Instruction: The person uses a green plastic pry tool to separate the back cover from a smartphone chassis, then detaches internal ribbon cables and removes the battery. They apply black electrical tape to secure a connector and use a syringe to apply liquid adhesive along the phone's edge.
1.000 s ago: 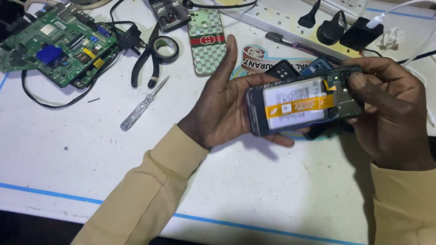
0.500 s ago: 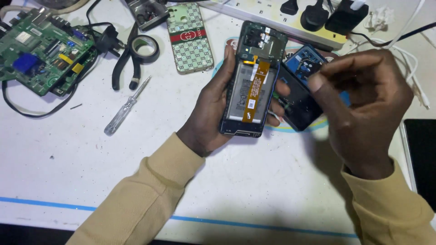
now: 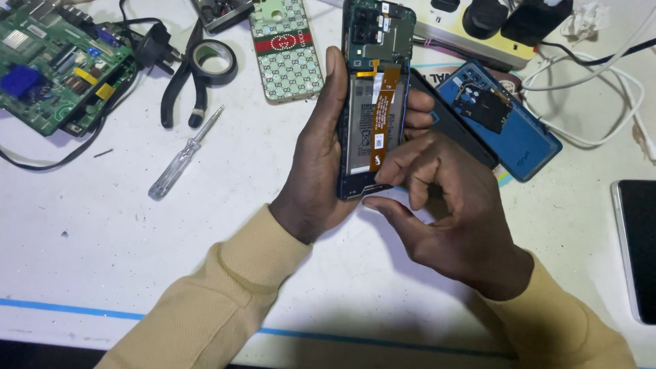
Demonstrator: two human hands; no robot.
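Observation:
My left hand [image 3: 320, 157] grips an opened phone [image 3: 374, 89] upright, its back cover off, showing a battery, an orange flex cable and a green board at the top. My right hand [image 3: 447, 205] is at the phone's lower right edge, fingertips touching the battery and the bottom corner. It holds nothing else that I can see. The blue back cover [image 3: 509, 126] lies inside up on the table just right of the phone, beside a dark panel [image 3: 454, 130].
A patterned phone case [image 3: 287, 48], a roll of black tape [image 3: 213, 60], black pliers [image 3: 183, 82] and a clear-handled screwdriver [image 3: 181, 158] lie to the left. A green circuit board [image 3: 55, 61] is far left. A power strip [image 3: 471, 24], white cable [image 3: 601, 82] and another device [image 3: 635, 246] sit right.
The phone has turned from lying sideways to upright in my left hand. My right hand put the blue back cover down on the table and came back to the phone's lower edge.

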